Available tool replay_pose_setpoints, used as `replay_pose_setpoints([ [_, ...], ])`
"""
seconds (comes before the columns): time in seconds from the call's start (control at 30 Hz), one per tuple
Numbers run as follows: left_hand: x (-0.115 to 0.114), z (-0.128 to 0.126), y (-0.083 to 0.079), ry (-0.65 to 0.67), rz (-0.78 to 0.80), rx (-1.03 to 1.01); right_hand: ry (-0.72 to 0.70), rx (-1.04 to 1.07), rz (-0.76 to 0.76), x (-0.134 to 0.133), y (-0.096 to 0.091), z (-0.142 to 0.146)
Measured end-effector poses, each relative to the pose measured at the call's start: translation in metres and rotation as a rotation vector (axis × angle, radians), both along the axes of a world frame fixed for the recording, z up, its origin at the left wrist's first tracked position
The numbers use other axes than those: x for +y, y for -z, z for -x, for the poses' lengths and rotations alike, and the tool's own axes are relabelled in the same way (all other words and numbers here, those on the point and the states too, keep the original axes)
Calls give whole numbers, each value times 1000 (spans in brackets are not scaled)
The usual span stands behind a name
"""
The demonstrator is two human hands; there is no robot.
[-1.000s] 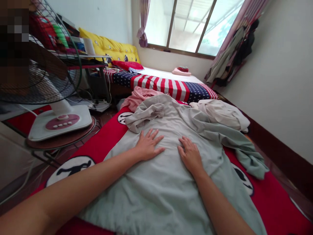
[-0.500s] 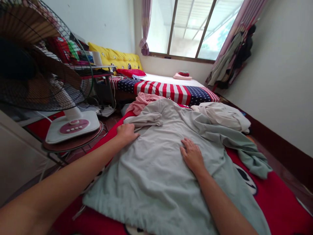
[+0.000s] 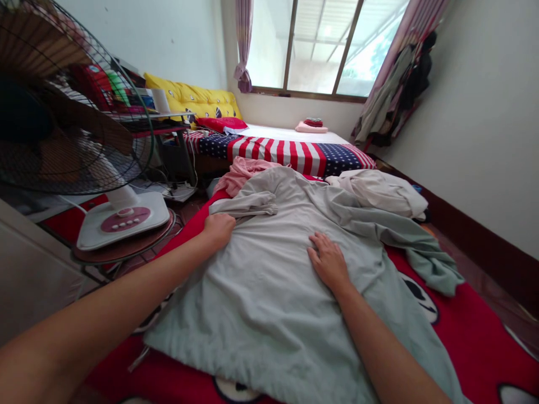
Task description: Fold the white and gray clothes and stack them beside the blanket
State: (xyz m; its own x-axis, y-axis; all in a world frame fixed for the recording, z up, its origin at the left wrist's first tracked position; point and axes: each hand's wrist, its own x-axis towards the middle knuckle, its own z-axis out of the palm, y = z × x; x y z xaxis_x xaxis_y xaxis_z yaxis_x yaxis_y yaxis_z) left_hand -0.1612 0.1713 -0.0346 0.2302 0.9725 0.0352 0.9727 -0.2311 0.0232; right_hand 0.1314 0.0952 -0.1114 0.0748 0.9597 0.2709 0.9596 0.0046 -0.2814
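A pale grey-green long-sleeved garment [image 3: 269, 292] lies spread over a red cartoon-print mat [image 3: 471, 342] on the floor. My left hand [image 3: 219, 230] is closed on the garment's left edge, just below a folded sleeve [image 3: 244, 206]. My right hand [image 3: 328, 260] rests flat on the garment's middle, fingers apart, holding nothing. A pink cloth [image 3: 242, 175] is bunched beyond the collar end, and a crumpled off-white cloth [image 3: 381, 193] lies to the far right.
A white-based standing fan [image 3: 124, 220] stands close on the left, beside a low table [image 3: 168, 124] crowded with items. Ahead is a bed with a stars-and-stripes cover [image 3: 290, 157]. A wall [image 3: 475, 140] runs along the right, with clothes [image 3: 391, 90] hanging near the window [image 3: 324, 50].
Since a second ago, my left hand has moved left from the garment's middle to its edge and closed on the cloth. The sleeve now lies flatter. My right hand has barely moved.
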Motion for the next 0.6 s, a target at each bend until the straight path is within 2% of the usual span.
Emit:
replay_pose_setpoints([
  [0.07,-5,-19,-5,33,-28,27,2,2,5,0,1,0],
  [0.13,-13,-43,-2,102,-66,12,7,6,15,0,0,1],
  [0.2,-25,-67,12,268,-75,-80,7,11,21,-1,-1,2],
  [0.3,-47,-95,44,498,-61,-201,6,22,28,-2,-4,2],
  [0.37,-58,-106,64,501,-84,-203,11,29,34,-3,-5,2],
  [0.43,-64,-109,76,465,-116,-194,12,26,34,-4,-6,3],
  [0.6,-65,-108,79,444,-135,-189,10,-3,82,-7,-7,7],
])
